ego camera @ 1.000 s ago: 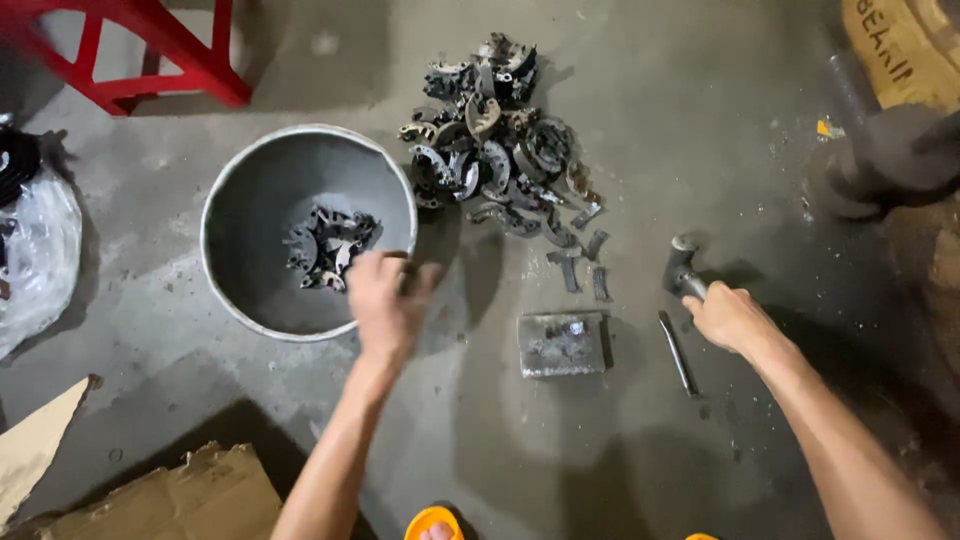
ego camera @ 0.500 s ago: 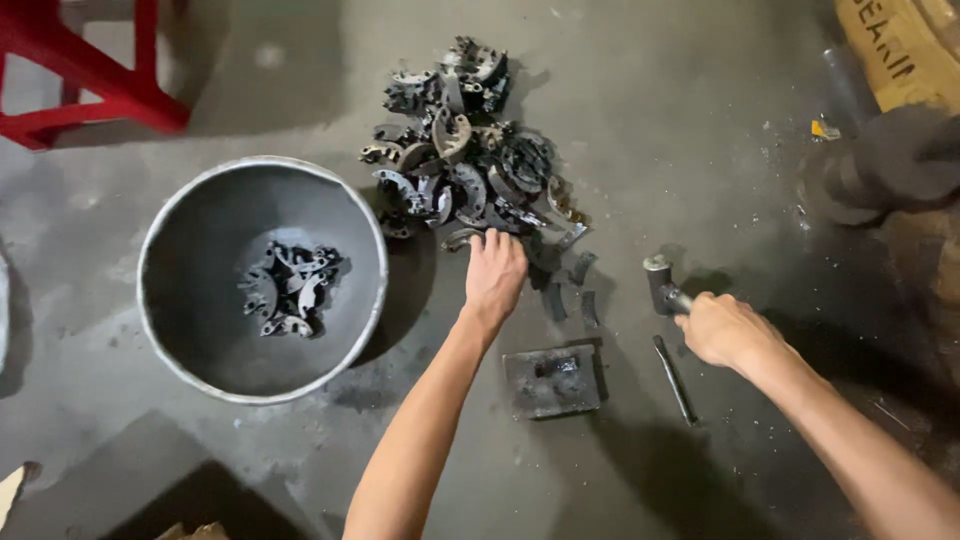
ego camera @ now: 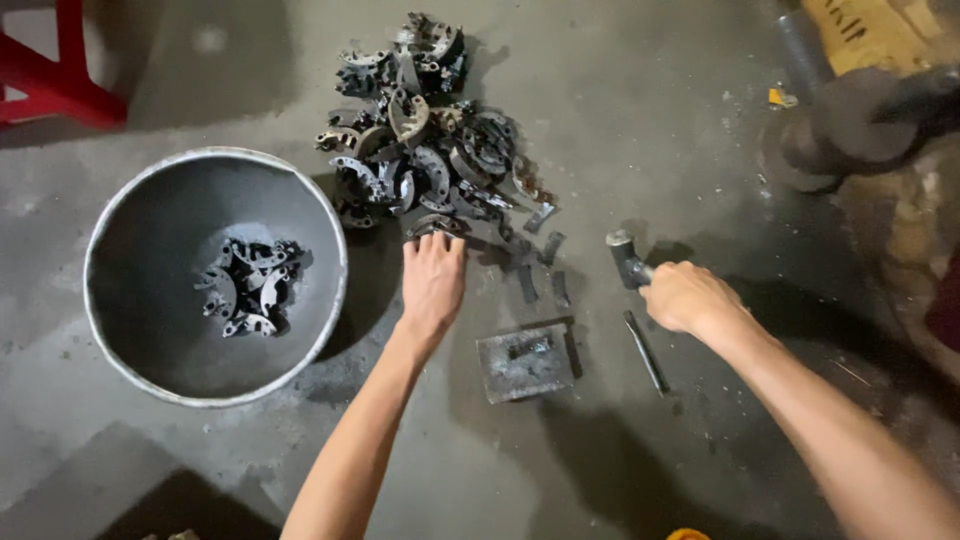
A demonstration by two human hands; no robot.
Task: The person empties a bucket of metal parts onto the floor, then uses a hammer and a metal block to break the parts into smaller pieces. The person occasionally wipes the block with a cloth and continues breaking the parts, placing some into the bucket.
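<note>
The left hand [ego camera: 432,282], over the bowl [ego camera: 120,215] a second ago, now lies open and flat at the near edge of the pile [ego camera: 430,150] of metal parts on the floor, gripping nothing yet. The right hand [ego camera: 688,296] stays closed on the hammer [ego camera: 626,258] beside the block [ego camera: 525,361].

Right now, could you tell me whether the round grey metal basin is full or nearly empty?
Nearly empty: the round grey metal basin holds only a few dark curved metal parts.

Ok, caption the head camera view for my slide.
Left hand reaches into a pile of curved dark metal parts beside a round grey metal basin; right hand grips a hammer.
</note>
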